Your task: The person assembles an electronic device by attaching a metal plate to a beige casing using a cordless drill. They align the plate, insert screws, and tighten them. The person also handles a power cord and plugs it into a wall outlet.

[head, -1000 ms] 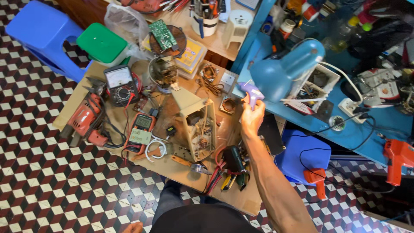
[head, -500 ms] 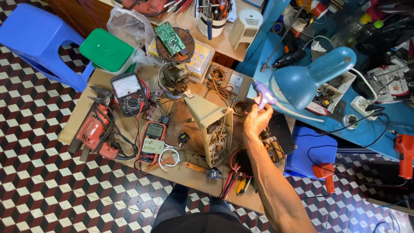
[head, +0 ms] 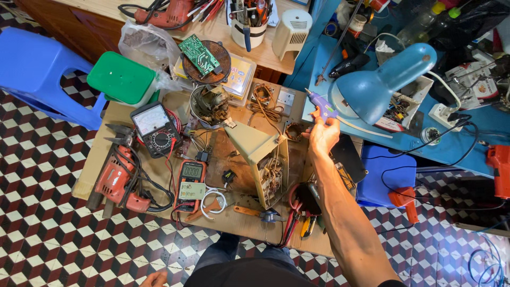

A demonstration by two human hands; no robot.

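Checkered floor tiles surround a low wooden board (head: 106, 159) crowded with tools. At the bottom edge, the left hand (head: 154, 278) shows only partly, so its state cannot be told. Further right sit a red drill (head: 119, 180), a meter (head: 154, 127) and an opened beige case (head: 265, 162). The right hand (head: 323, 135) is closed around a pale purple glue gun (head: 323, 103), raised just beside the blue lamp (head: 380, 85).

checkered floor (head: 48, 239), blue stool (head: 37, 69), blue lamp (head: 382, 85).
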